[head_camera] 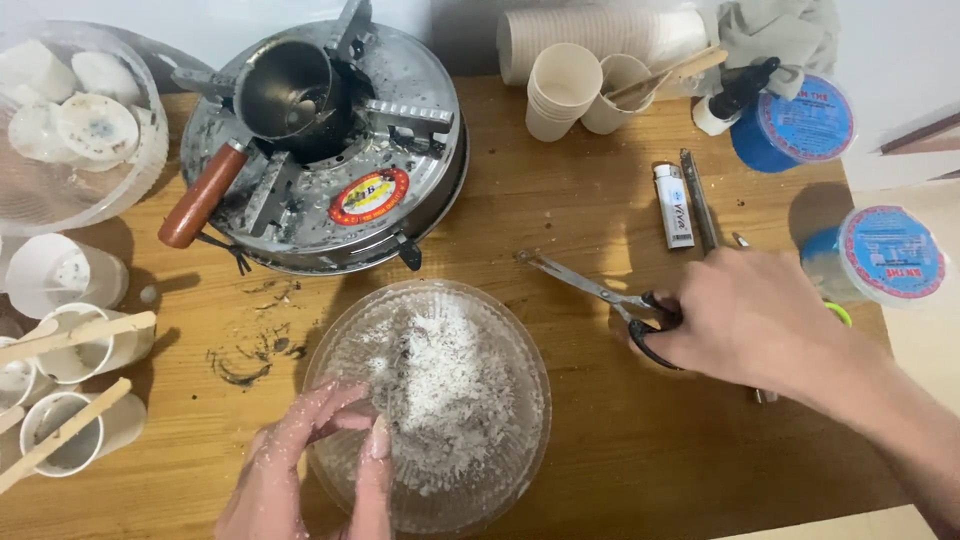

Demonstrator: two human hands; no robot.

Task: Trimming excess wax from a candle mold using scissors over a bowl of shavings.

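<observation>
Head view: your left hand (310,470) pinches white flakes at the near rim of the clear bowl (520,340); right of that bowl, your right hand (745,320) grips the scissors (590,290), fingers curled through the handles.

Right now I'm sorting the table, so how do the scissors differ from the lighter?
The scissors are long, metal and dark-handled, lying slanted; the lighter is short, white and blocky, lying nearly straight. The right hand grips the scissors' handles; nothing touches the lighter. Both rest flat on the wooden table.
</observation>
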